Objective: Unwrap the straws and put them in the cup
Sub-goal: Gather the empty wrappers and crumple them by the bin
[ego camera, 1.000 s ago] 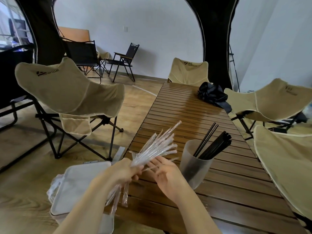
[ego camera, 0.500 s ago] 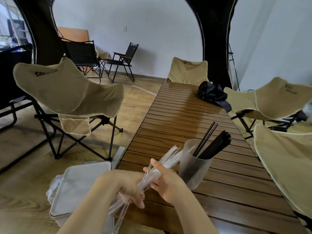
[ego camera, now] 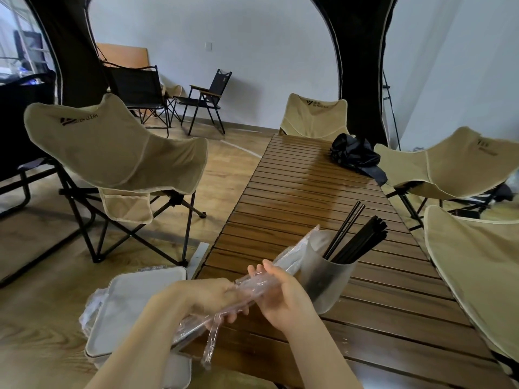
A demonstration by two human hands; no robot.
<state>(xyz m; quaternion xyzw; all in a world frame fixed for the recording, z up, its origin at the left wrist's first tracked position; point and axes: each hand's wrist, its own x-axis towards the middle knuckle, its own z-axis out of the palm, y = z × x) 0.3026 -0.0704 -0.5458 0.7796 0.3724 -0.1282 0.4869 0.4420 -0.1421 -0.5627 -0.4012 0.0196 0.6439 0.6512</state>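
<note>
Left grip [ego camera: 202, 300] and right grip [ego camera: 283, 300] were both clamped on a bundle of clear plastic-wrapped straws [ego camera: 292, 258] over the near end of the brown slatted wooden table [ego camera: 309, 192]. The bundle's tip lay just beside the frosted translucent cup [ego camera: 328, 279], which held unwrapped black straws [ego camera: 362, 240]. The beige fabric folding chair [ego camera: 118, 153] at left read "CLEAR". Farther off, a crumpled black bag [ego camera: 354, 155] lay on the table before a white wall [ego camera: 266, 51].

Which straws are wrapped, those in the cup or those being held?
The wrapped straws gripped by the left hand and right hand, in clear plastic; the black straws in the cup are bare.
</note>
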